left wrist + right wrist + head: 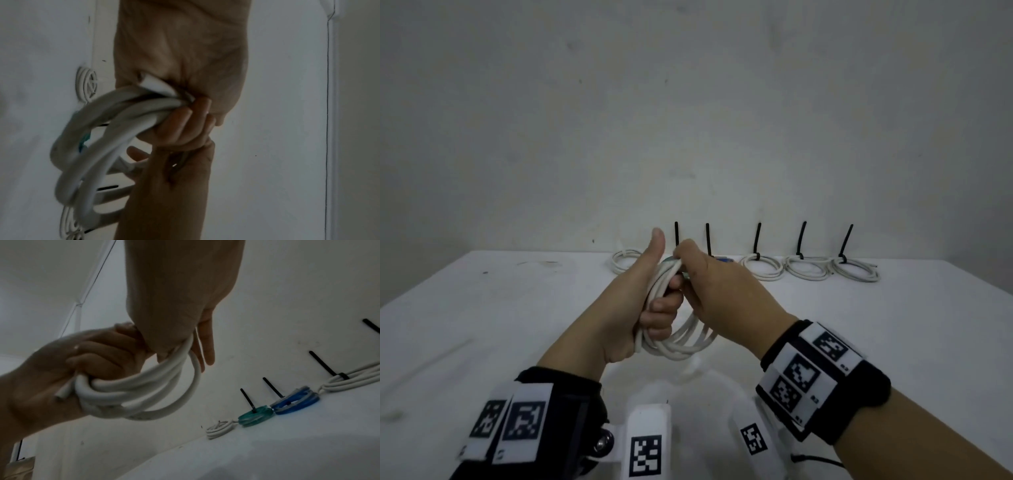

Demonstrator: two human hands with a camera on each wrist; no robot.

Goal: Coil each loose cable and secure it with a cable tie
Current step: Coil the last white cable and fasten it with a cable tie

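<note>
White cable [678, 337], wound into several loops, is held in the air above the near middle of the bench [482, 308], between both hands. Left hand [640, 301] grips the gathered side of the coil, fingers [180, 125] curled round the strands, thumb raised. Right hand [717, 291] pinches the strands at the top of the coil; its fingers are curled there, though the tips are hidden in the head view. One cut end [62, 394] of the cable sticks out beside the left palm.

Step in hand, as judged: coiling is at or near its finish; no tie is on this coil. The next move calls for a loose cable tie, and none is visible within reach. One hand must keep the loops clamped while the other fetches and threads it.

Along the far edge of the bench, against the wall [688, 102], lies a row of coils, most with black ties [802, 240] standing upright: white ones [806, 269], a green one [255, 417] and a blue one [294, 402]. A further white coil [219, 429] at the left end shows no tie.

Open room is ample on the near bench either side of the hands.
</note>
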